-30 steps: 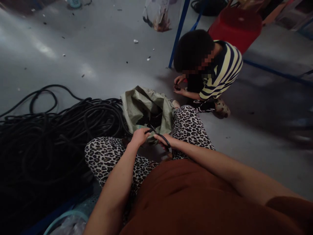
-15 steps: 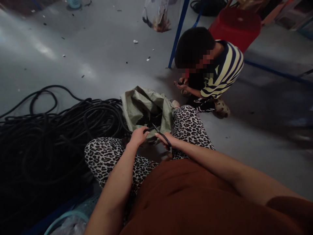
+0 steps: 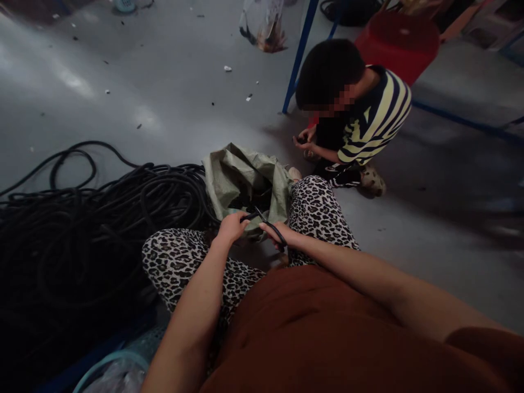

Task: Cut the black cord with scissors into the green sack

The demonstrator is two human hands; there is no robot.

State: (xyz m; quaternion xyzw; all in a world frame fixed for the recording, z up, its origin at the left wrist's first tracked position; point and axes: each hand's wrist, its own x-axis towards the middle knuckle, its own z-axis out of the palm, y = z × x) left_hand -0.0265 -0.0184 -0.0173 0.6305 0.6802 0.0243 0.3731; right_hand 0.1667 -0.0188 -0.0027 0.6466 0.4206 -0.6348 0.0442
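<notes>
My left hand point(image 3: 232, 226) is closed on a length of black rubber tubing or cord, whose end points right over an open woven sack point(image 3: 221, 180). In my right hand point(image 3: 282, 233) is a pair of scissors point(image 3: 279, 231) with black handles. Their blades meet the cord's end just above the sack mouth; whether they are parted I cannot make out. Dark small pieces lie inside the sack, which stands between my knees. A large tangled heap of the black cord point(image 3: 164, 188) spreads over the floor on my left, beside the sack.
Another person point(image 3: 368, 114) crouches beyond my right knee, a small dark thing in their hands. Behind them are a red stool point(image 3: 403, 41) and a blue metal frame point(image 3: 301, 57). A plastic bag point(image 3: 264, 24) stands farther off. A light-blue basket point(image 3: 112, 360) is at my lower left.
My hands, the cord and the scissors stay almost in the same place. The crouching person's head and hands have shifted slightly.
</notes>
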